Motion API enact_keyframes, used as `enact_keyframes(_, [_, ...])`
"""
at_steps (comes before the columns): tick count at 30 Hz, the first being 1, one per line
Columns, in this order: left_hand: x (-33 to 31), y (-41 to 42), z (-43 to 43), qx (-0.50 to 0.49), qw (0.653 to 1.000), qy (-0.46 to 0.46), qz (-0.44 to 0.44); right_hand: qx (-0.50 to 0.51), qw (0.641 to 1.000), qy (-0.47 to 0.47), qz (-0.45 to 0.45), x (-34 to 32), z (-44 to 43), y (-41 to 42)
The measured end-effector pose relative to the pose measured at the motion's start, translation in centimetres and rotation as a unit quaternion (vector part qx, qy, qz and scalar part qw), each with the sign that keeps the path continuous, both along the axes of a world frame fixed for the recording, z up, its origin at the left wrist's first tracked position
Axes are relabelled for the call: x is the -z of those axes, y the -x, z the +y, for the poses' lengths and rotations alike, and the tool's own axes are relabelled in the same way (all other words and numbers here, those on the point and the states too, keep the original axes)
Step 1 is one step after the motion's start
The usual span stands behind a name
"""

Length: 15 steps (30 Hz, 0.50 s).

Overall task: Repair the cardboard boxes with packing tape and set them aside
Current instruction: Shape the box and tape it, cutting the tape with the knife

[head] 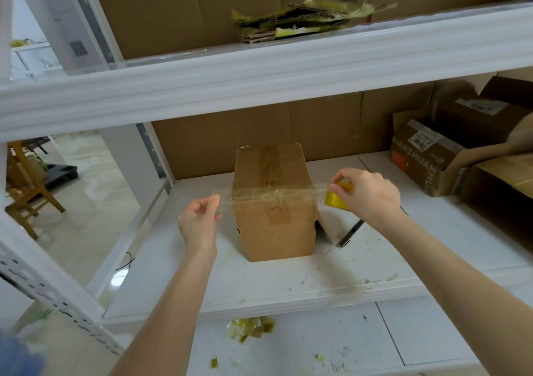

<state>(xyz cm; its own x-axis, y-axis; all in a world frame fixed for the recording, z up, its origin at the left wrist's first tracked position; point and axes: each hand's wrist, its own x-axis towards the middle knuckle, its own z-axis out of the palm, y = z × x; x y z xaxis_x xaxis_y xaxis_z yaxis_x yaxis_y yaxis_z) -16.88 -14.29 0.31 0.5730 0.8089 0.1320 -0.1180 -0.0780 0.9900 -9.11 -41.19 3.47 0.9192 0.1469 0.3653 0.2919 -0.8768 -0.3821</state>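
Observation:
A closed brown cardboard box (pixel 274 202) stands on the white shelf (pixel 288 277), with old tape running down its top. A strip of clear packing tape (pixel 271 194) stretches across the box's top from side to side. My left hand (pixel 199 220) pinches the loose end of the strip to the left of the box. My right hand (pixel 366 194) grips the yellow tape roll (pixel 339 198) to the right of the box. A side flap (pixel 324 227) hangs open at the box's lower right.
A black pen-like tool (pixel 350 232) lies on the shelf under my right wrist. Open cardboard boxes (pixel 432 159) stand at the right. Torn cardboard and tape scraps (pixel 300 20) lie on the upper shelf. Crumpled tape scraps (pixel 249 328) lie on the floor below.

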Motion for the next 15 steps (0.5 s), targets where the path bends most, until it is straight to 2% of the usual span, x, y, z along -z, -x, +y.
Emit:
enact_keyframes(9, [1.3, -1.9, 1.0, 0.035, 0.999, 0.004, 0.009, -0.006, 1.000, -0.009, -0.018, 1.2, 0.9, -1.6])
enact_keyframes(15, [1.9, -3.7, 1.5, 0.139, 0.990, 0.001, 0.031, -0.025, 0.998, 0.019, 0.055, 1.9, 1.6, -3.7])
